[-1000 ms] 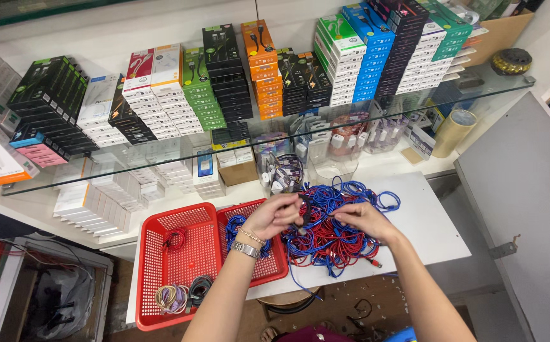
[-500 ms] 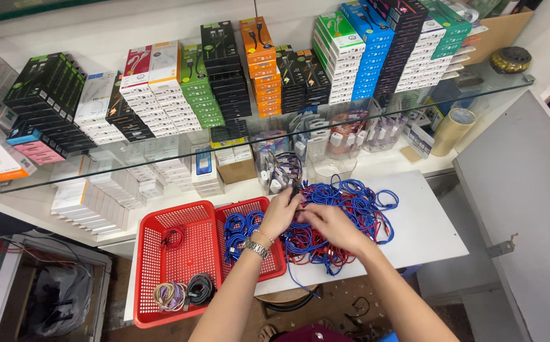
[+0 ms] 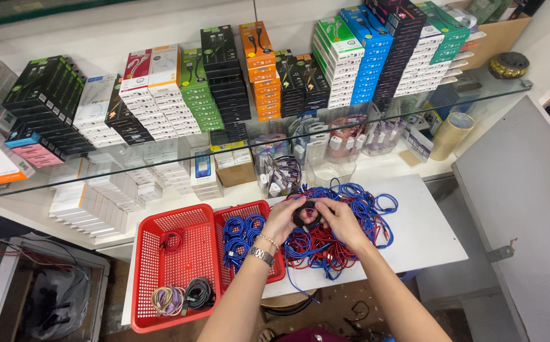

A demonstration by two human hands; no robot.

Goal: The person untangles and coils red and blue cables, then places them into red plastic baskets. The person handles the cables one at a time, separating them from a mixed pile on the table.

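Note:
My left hand (image 3: 282,220) and my right hand (image 3: 340,219) meet over a tangled heap of blue and red cables (image 3: 345,228) on the white table (image 3: 424,237). Together they hold a small coil of black cable (image 3: 306,214) between the fingers, just above the heap. A metal watch and a thin bracelet are on my left wrist. Left of my hands a small red basket (image 3: 247,212) holds several coiled blue cables (image 3: 239,234). A bigger red basket (image 3: 180,263) beside it contains a red coil (image 3: 172,240), a pale coil (image 3: 168,299) and a dark coil (image 3: 198,292).
A glass shelf (image 3: 478,95) above the table carries rows of stacked coloured boxes (image 3: 262,69). Under it stand white boxes (image 3: 97,202), bagged accessories (image 3: 281,174) and a tape roll (image 3: 450,135). A grey panel (image 3: 528,209) lies to the right; loose wires are on the floor at left.
My hands have drawn together above the heap, and a black coil now sits between them. The view has shifted slightly.

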